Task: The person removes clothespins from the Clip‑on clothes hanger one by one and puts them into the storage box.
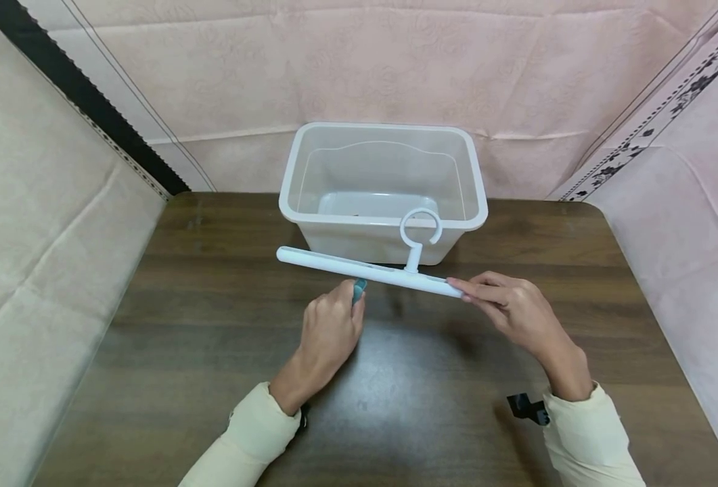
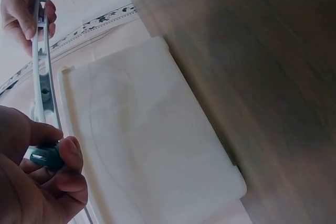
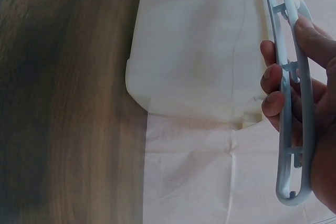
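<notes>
A pale blue plastic hanger (image 1: 334,263), a long slim bar with a round hook, is held above the table, its hook upward. My right hand (image 1: 513,311) grips the bar's right end; in the right wrist view the fingers and thumb wrap the slotted frame of the hanger (image 3: 306,129). With thumb and fingers my left hand (image 1: 329,331) pinches a small teal plastic piece (image 2: 46,156) just below the bar, left of its middle. Whether that piece is fixed to the hanger cannot be told; the fingers partly cover it.
Behind the hanger stands a whitish plastic bin (image 1: 365,237) with a rounded rim, at the far edge of the brown wooden table (image 1: 212,352). Pale patterned cloth (image 1: 359,67) hangs behind and at both sides. A black strap piece (image 1: 527,409) sits at the right wrist.
</notes>
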### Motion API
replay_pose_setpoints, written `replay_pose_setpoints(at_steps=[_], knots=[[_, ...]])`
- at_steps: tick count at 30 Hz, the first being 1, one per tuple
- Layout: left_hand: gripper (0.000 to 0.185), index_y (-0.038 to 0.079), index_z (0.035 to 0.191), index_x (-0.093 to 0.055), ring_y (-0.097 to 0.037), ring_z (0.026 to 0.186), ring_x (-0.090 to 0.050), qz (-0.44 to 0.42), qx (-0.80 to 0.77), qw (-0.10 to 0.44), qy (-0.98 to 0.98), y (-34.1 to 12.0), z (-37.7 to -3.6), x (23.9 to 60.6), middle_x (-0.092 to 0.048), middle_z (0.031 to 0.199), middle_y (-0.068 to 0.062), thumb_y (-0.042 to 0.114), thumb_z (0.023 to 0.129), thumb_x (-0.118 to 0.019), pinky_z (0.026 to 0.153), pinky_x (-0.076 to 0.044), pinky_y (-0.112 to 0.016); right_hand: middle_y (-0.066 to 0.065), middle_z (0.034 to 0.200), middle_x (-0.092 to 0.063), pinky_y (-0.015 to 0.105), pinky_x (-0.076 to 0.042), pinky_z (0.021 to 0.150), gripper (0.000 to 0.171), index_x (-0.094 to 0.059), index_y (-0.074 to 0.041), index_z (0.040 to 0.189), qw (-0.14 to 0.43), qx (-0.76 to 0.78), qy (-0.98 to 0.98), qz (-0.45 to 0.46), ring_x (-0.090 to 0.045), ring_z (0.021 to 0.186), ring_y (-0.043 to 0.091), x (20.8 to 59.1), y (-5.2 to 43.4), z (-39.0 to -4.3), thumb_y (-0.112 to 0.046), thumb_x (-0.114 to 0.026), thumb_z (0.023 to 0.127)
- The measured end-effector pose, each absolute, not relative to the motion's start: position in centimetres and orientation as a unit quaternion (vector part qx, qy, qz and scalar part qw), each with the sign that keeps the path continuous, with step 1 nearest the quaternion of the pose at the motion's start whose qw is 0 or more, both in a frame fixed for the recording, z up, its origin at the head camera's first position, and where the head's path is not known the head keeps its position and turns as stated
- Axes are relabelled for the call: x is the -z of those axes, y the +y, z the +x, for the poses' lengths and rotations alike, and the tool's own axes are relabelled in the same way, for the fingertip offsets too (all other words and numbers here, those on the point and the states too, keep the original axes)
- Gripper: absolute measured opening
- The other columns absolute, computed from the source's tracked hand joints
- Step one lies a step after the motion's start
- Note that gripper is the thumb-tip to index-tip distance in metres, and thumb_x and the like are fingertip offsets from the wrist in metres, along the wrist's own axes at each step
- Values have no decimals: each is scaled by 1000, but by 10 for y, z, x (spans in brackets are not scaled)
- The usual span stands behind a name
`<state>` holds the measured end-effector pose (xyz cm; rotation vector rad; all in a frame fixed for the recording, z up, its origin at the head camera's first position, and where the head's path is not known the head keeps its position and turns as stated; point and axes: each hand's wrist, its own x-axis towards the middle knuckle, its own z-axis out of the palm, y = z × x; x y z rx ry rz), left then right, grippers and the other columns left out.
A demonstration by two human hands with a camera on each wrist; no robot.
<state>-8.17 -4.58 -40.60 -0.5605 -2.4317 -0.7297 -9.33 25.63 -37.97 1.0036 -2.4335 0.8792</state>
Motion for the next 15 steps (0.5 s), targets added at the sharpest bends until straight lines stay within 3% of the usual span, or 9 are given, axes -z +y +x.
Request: replay_pose_setpoints(at_steps=[2,7,15], knots=[[21,2,78,-54,-17,42,-43,-209,258,283,-900,-46,-82,407,-40,55,1,6,95,-65,39,-41,-35,-3,94,-71,16,-37,54,26,-76,-19,121,181,-311,-863,356,-49,63,4,380,256,-93,-25,-67,97],[17,0,80,-53,-16,41,-39,-214,217,310,-901,-47,-82,408,-40,54,0,3,94,-62,38,-37,-31,-3,93,-71,17,-37,54,40,-75,-19,122,179,-309,-864,355,-49,62,4,380,254,-93,-43,-50,102],[9,-3,83,-57,-13,41,-38,-216,199,320,-901,-49,-82,408,-45,53,-2,-1,91,-62,38,-35,-28,-4,92,-71,16,-36,54,39,-74,-17,123,185,-319,-865,339,-47,62,4,382,254,-93,-41,-52,102]])
